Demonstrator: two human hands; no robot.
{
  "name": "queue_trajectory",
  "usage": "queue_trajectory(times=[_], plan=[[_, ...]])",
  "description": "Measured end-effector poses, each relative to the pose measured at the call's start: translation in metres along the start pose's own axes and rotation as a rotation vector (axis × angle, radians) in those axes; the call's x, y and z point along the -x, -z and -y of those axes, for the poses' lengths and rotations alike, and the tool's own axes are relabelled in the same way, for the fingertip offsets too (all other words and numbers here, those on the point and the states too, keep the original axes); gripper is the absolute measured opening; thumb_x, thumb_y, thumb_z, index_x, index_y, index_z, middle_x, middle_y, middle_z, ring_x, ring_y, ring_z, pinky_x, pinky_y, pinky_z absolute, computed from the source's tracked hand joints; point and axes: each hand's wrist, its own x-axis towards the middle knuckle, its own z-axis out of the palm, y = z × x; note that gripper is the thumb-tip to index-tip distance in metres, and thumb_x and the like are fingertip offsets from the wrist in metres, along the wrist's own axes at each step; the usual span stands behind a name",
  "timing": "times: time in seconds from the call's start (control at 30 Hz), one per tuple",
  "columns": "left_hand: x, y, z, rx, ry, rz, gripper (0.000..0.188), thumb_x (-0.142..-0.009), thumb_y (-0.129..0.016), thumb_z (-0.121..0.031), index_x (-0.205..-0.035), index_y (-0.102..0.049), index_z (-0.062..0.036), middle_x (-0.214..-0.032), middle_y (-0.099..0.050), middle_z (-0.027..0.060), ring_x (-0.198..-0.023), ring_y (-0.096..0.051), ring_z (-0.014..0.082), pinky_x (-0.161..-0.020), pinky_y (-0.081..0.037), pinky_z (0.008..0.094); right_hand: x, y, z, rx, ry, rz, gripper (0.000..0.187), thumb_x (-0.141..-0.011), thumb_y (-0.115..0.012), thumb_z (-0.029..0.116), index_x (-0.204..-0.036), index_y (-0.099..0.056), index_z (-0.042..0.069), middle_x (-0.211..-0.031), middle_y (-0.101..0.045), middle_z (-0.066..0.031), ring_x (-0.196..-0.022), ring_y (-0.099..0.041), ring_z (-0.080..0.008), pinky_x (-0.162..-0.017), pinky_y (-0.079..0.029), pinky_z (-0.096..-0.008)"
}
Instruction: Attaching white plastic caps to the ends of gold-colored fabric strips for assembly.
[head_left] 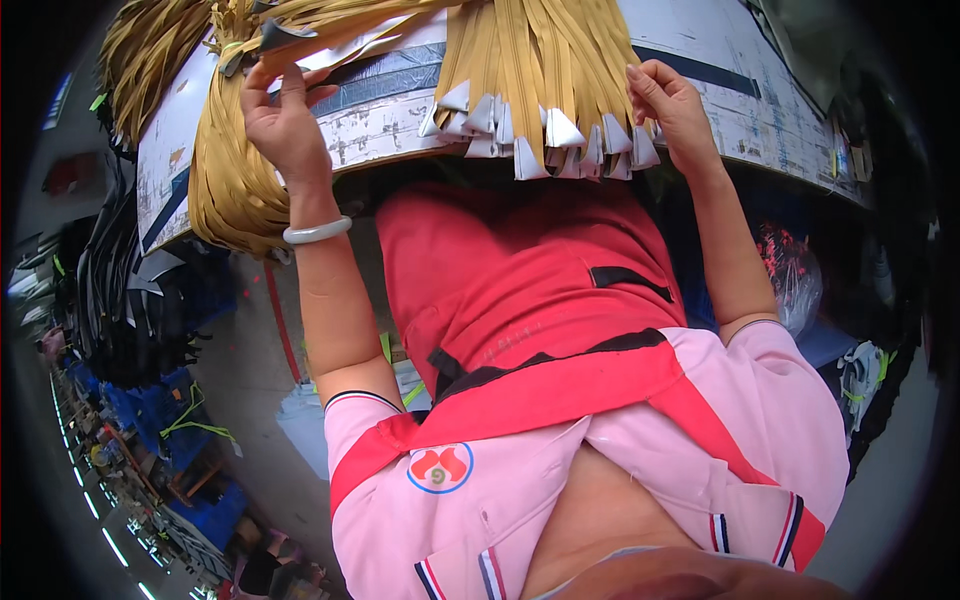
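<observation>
Head view, looking down on a worn white table banded with dark tape. Across its near edge, a fan of tan strips, side by side and overlapping, with folded white end tabs hanging just past the rim toward the lap. To the left of the fan, near the top, a single tan strip stretched sideways, its grey-looking end close to the fingers of the left hand. On that side, thumb and forefinger pinched on the strip's end, remaining fingers loosely bent and slightly apart; around the wrist, a white bangle. At the fan's right edge, the right hand, half curled, thumb and forefinger near each other right against the outermost strips; cannot tell whether gripping any of them. Just beside and below the left hand, a thick tan bundle, gathered at its top and drooping over the table edge; farther left, another tan bundle. Below the table, a red apron over a pink shirt. Off to the right, a clear plastic bag with red bits inside; off to the left, hanging black strips and, lower down, a lime-green cord.
</observation>
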Motion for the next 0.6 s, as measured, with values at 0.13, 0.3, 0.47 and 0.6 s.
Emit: queue_trajectory(times=[0.13,0.3,0.47,0.6], plan=[[0.004,0.014,0.002,-0.291,-0.062,0.102,0.023,-0.094,-0.063,-0.007,-0.116,-0.059,0.0010,-0.090,-0.068,0.0050,-0.085,-0.065,0.0117,-0.068,-0.052,0.0226,0.020,0.001,-0.003,0.093,0.010,0.033,0.025,-0.097,-0.064,0.027,-0.082,-0.062,0.007,-0.068,-0.055,0.0042,-0.060,-0.050,-0.0027,-0.057,-0.043,-0.0195],[0.115,-0.035,0.009,-0.498,0.049,0.706,0.014,-0.086,-0.071,-0.014,-0.088,-0.069,-0.0009,-0.075,-0.066,0.0153,-0.065,-0.065,0.0250,-0.061,-0.050,0.0321,0.041,-0.042,0.022,0.323,0.186,0.199,0.024,-0.096,-0.065,0.025,-0.088,-0.064,0.002,-0.072,-0.060,0.0028,-0.063,-0.053,-0.0039,-0.057,-0.042,-0.0201],[0.151,-0.048,0.020,-0.450,0.018,0.602,0.014,-0.087,-0.068,-0.003,-0.102,-0.068,-0.0024,-0.085,-0.063,0.0085,-0.070,-0.063,0.0161,-0.063,-0.050,0.0274,0.057,-0.056,0.012,0.711,0.185,0.507,0.017,-0.092,-0.066,0.016,-0.096,-0.062,-0.001,-0.075,-0.061,-0.0118,-0.071,-0.063,-0.0204,-0.065,-0.049,-0.0313],[0.148,-0.059,0.009,-0.566,-0.244,0.785,0.019,-0.084,-0.063,-0.001,-0.102,-0.065,-0.0067,-0.103,-0.057,0.0102,-0.084,-0.064,0.0294,-0.069,-0.054,0.0382,0.061,-0.052,-0.026,0.877,0.233,0.494,0.019,-0.092,-0.064,0.018,-0.096,-0.063,0.000,-0.080,-0.064,-0.0154,-0.074,-0.064,-0.0278,-0.069,-0.050,-0.0337]])
